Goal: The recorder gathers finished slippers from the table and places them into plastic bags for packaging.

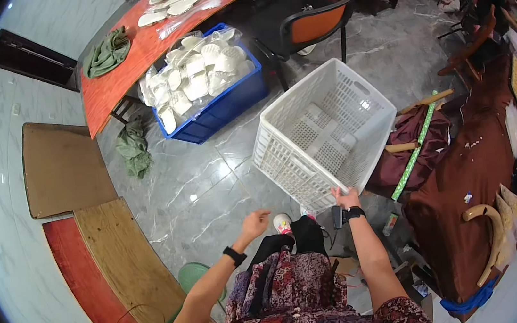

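My right hand (344,197) grips the near corner of a large white plastic crate (283,149), which is tilted up off the grey marble floor with a few white pieces lying inside it. My left hand (255,222) hangs free to the left of the crate, fingers loosely curled, holding nothing. Both wrists wear a black band. A blue bin (226,104) heaped with white insoles in clear plastic stands beyond the crate.
A long red table (130,61) at the back carries more insoles and a green cloth. An orange chair (313,25) stands behind the crate. Wooden boards (121,256) lean at the left. A brown cloth-covered table (478,167) is on the right.
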The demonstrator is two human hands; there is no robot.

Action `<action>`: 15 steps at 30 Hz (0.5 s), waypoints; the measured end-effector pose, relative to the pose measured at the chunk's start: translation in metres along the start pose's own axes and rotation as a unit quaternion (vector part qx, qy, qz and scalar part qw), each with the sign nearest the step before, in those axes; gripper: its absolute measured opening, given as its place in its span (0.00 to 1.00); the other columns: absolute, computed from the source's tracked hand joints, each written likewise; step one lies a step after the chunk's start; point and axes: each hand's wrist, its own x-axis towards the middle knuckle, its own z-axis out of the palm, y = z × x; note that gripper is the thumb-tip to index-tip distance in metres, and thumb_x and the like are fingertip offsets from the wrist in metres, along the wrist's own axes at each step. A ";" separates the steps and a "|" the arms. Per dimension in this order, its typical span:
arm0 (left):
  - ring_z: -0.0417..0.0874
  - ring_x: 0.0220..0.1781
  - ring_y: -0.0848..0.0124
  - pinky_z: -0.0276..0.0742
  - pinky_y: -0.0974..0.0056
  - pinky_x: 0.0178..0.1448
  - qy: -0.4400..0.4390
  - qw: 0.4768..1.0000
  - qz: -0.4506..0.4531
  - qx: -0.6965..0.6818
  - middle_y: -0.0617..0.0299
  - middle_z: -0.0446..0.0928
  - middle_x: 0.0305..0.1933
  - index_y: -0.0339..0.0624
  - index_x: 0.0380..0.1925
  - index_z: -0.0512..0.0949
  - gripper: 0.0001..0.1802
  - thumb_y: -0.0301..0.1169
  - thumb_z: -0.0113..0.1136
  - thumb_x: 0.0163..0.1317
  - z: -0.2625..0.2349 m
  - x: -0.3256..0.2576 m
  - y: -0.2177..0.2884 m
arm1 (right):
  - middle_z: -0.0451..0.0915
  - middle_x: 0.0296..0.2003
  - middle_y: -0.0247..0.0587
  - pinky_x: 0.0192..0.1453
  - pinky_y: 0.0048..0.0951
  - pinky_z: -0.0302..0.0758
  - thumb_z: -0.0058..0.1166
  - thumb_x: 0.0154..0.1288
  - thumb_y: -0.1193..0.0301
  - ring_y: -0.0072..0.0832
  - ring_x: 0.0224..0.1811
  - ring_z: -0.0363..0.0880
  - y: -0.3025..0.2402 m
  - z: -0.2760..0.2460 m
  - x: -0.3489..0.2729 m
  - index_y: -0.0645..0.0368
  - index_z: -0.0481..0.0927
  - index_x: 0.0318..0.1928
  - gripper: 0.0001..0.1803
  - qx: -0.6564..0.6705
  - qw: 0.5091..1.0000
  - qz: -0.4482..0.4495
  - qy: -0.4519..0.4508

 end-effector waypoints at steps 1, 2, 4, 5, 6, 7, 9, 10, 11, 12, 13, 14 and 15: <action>0.82 0.33 0.59 0.77 0.60 0.37 0.039 0.999 0.015 -0.024 0.51 0.80 0.32 0.44 0.39 0.79 0.13 0.32 0.51 0.55 -0.007 0.001 -0.011 | 0.57 0.59 0.59 0.38 0.24 0.80 0.43 0.62 0.62 0.50 0.61 0.60 -0.002 0.012 -0.009 0.73 0.54 0.60 0.33 -0.012 1.000 -0.016 -0.001; 0.81 0.31 0.57 0.76 0.59 0.34 0.073 0.996 0.031 -0.048 0.50 0.79 0.29 0.45 0.38 0.80 0.13 0.32 0.51 0.55 -0.008 0.000 -0.017 | 0.57 0.59 0.59 0.38 0.24 0.80 0.43 0.62 0.62 0.50 0.61 0.60 -0.011 0.015 -0.016 0.73 0.54 0.60 0.33 -0.008 1.000 -0.023 -0.001; 0.82 0.31 0.58 0.76 0.60 0.34 0.027 0.999 0.015 -0.024 0.50 0.79 0.28 0.45 0.37 0.80 0.12 0.32 0.51 0.55 -0.016 0.007 -0.010 | 0.55 0.61 0.57 0.37 0.24 0.80 0.43 0.62 0.61 0.51 0.61 0.60 -0.038 0.025 -0.016 0.71 0.52 0.61 0.34 0.010 0.996 -0.087 0.001; 0.82 0.31 0.58 0.76 0.61 0.34 0.001 1.000 -0.020 0.010 0.50 0.79 0.28 0.45 0.36 0.80 0.12 0.32 0.51 0.55 -0.026 0.009 -0.009 | 0.54 0.61 0.55 0.36 0.23 0.80 0.45 0.61 0.60 0.51 0.61 0.60 -0.026 0.036 -0.018 0.69 0.50 0.63 0.36 -0.002 0.993 -0.115 0.015; 0.82 0.30 0.59 0.76 0.61 0.34 -0.003 1.000 -0.019 0.011 0.51 0.79 0.28 0.44 0.36 0.80 0.12 0.32 0.51 0.55 -0.026 0.013 -0.005 | 0.55 0.60 0.54 0.36 0.24 0.80 0.46 0.60 0.60 0.51 0.60 0.62 -0.037 0.040 -0.014 0.68 0.50 0.62 0.36 0.012 0.991 -0.128 0.041; 0.82 0.30 0.59 0.76 0.61 0.35 -0.008 1.000 -0.019 0.012 0.51 0.80 0.28 0.44 0.37 0.80 0.11 0.32 0.52 0.56 -0.027 0.019 0.000 | 0.57 0.59 0.53 0.36 0.25 0.80 0.46 0.60 0.60 0.50 0.58 0.63 -0.046 0.044 -0.006 0.68 0.53 0.61 0.34 0.010 0.991 -0.127 0.030; 0.83 0.32 0.61 0.76 0.61 0.37 -0.028 0.999 -0.015 -0.036 0.51 0.80 0.31 0.43 0.37 0.80 0.12 0.33 0.52 0.57 -0.026 0.034 0.013 | 0.59 0.57 0.52 0.37 0.27 0.80 0.46 0.60 0.60 0.48 0.57 0.65 -0.076 0.025 0.018 0.68 0.56 0.59 0.32 0.020 0.991 -0.133 0.018; 0.83 0.32 0.61 0.76 0.61 0.37 -0.029 0.999 -0.011 -0.030 0.51 0.80 0.31 0.43 0.37 0.80 0.12 0.33 0.52 0.57 -0.022 0.036 0.012 | 0.61 0.54 0.52 0.39 0.29 0.80 0.46 0.60 0.60 0.46 0.54 0.66 -0.078 0.024 0.028 0.66 0.58 0.56 0.29 0.006 0.988 -0.151 0.033; 0.82 0.33 0.65 0.77 0.63 0.38 -0.043 0.998 -0.007 -0.048 0.53 0.81 0.31 0.41 0.39 0.79 0.12 0.33 0.53 0.58 -0.023 0.049 0.009 | 0.64 0.51 0.52 0.40 0.31 0.80 0.46 0.60 0.61 0.43 0.51 0.68 -0.077 0.035 0.039 0.65 0.61 0.54 0.27 -0.004 0.985 -0.169 0.040; 0.82 0.33 0.69 0.77 0.65 0.38 -0.062 0.996 -0.005 -0.069 0.55 0.81 0.31 0.40 0.41 0.78 0.12 0.32 0.55 0.58 -0.027 0.065 0.015 | 0.66 0.47 0.52 0.42 0.33 0.80 0.47 0.60 0.61 0.41 0.47 0.69 -0.081 0.036 0.049 0.64 0.64 0.51 0.24 -0.012 0.980 -0.191 0.053; 0.82 0.33 0.69 0.77 0.65 0.38 -0.070 0.996 0.005 -0.063 0.55 0.81 0.31 0.40 0.41 0.78 0.12 0.32 0.55 0.58 -0.030 0.090 0.022 | 0.66 0.47 0.51 0.42 0.33 0.79 0.47 0.60 0.61 0.41 0.47 0.69 -0.090 0.042 0.060 0.64 0.64 0.51 0.23 -0.006 0.975 -0.211 0.065; 0.82 0.34 0.70 0.77 0.66 0.40 -0.082 0.994 -0.007 -0.066 0.55 0.81 0.34 0.38 0.42 0.77 0.13 0.30 0.54 0.59 -0.032 0.106 0.032 | 0.67 0.46 0.49 0.42 0.33 0.79 0.47 0.60 0.62 0.41 0.46 0.70 -0.097 0.043 0.068 0.63 0.64 0.50 0.23 -0.003 0.970 -0.229 0.083; 0.81 0.36 0.71 0.77 0.67 0.42 -0.096 0.993 -0.020 -0.069 0.55 0.81 0.36 0.37 0.44 0.76 0.13 0.28 0.53 0.60 -0.033 0.123 0.042 | 0.67 0.46 0.49 0.42 0.33 0.79 0.47 0.60 0.62 0.41 0.46 0.70 -0.103 0.042 0.075 0.63 0.64 0.50 0.23 0.008 0.969 -0.231 0.085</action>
